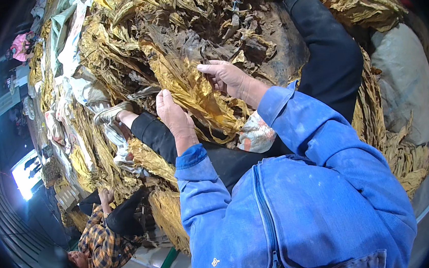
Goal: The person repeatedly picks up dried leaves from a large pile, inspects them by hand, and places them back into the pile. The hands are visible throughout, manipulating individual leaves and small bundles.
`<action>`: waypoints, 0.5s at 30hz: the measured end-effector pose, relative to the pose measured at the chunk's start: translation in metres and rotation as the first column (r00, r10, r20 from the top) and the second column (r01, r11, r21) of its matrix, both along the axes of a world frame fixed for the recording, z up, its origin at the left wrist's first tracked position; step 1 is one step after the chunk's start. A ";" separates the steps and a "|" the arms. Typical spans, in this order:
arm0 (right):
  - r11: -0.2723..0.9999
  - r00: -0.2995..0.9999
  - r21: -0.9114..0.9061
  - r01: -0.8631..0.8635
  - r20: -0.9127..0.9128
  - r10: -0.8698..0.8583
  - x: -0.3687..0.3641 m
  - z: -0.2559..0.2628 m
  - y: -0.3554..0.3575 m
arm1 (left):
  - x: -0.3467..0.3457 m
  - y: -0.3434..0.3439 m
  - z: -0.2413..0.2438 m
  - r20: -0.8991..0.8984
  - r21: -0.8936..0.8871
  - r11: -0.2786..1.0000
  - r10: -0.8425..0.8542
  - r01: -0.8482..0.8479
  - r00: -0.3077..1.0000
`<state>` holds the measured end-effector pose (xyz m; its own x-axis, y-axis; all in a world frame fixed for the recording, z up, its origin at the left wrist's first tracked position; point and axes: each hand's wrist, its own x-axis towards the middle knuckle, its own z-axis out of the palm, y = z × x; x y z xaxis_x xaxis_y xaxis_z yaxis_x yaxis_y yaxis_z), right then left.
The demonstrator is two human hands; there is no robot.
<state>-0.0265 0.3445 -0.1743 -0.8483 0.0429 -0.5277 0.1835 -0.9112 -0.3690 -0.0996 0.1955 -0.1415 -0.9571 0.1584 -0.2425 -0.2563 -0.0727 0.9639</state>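
My left hand (pixel 175 116), thumb and fingertips pinched together, holds the left edge of a yellow-brown dried leaf (pixel 179 79), which looks like tobacco. On the leaf's other side my right hand (pixel 228 77) has its thumb and curled fingers at the edge; the fingertips are partly hidden. The leaf lies spread and creased between both hands, above my lap. Crumpled darker brown leaves (pixel 255 48) lie beyond it, between my outstretched legs. A pale patterned cloth or bag (pixel 256 133) shows beneath my right forearm.
Heaps of dried leaves (pixel 104 55) surround my legs. At the right stands a full greyish sack (pixel 403 83) beside a leaf bundle (pixel 359 0). White plastic sheeting (pixel 73 50) runs along the left heap. A co-worker in a checked shirt (pixel 103 245) sits at the lower left.
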 end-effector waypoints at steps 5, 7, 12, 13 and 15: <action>0.999 0.998 -0.032 0.021 0.065 -0.019 0.002 0.002 0.003 | -0.007 -0.010 -0.012 0.057 -0.005 1.000 0.010 -0.010 0.998; 0.998 0.998 -0.039 0.041 0.039 -0.039 0.001 -0.002 0.001 | -0.004 -0.005 -0.008 0.117 0.034 0.999 -0.009 0.006 0.993; 0.998 0.998 0.004 0.059 0.034 -0.059 -0.002 -0.005 0.001 | 0.014 0.009 0.005 -0.020 -0.341 0.901 -0.292 0.268 0.956; 0.997 0.996 0.006 0.076 0.034 -0.076 -0.002 -0.001 0.002 | 0.012 0.003 0.000 0.002 -0.340 0.906 -0.267 0.252 0.964; 0.989 0.985 0.032 0.147 0.086 -0.149 -0.002 -0.002 0.006 | 0.000 -0.010 -0.008 0.046 -0.337 0.915 -0.219 0.221 0.975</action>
